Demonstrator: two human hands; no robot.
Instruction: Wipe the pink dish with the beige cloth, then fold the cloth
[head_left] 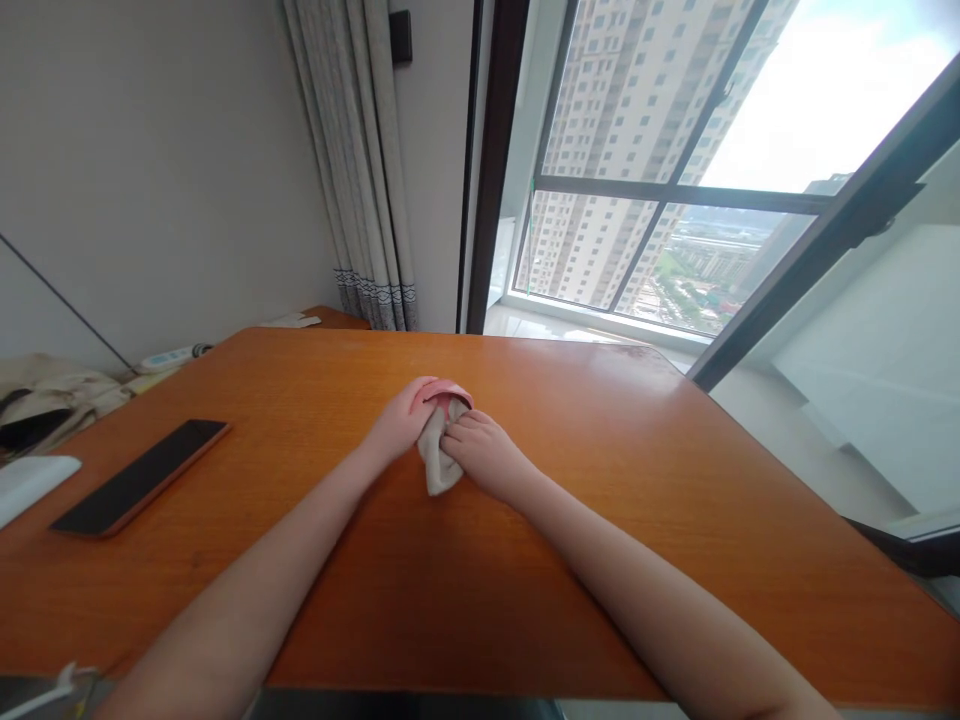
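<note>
The left hand point(397, 425) and cloth point(436, 462) partly hide the pink object point(452, 390).

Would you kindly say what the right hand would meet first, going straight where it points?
The right hand would first meet the pale cloth it touches, then perhaps the left hand; depth is unclear.

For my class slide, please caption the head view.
Left hand holds a pink object, right hand a pale cloth against it, over a brown table.

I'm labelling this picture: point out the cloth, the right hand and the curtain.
cloth point(438, 468), head view: loose lower end
right hand point(489, 456), head view: its back
curtain point(358, 165), head view: middle folds
</note>
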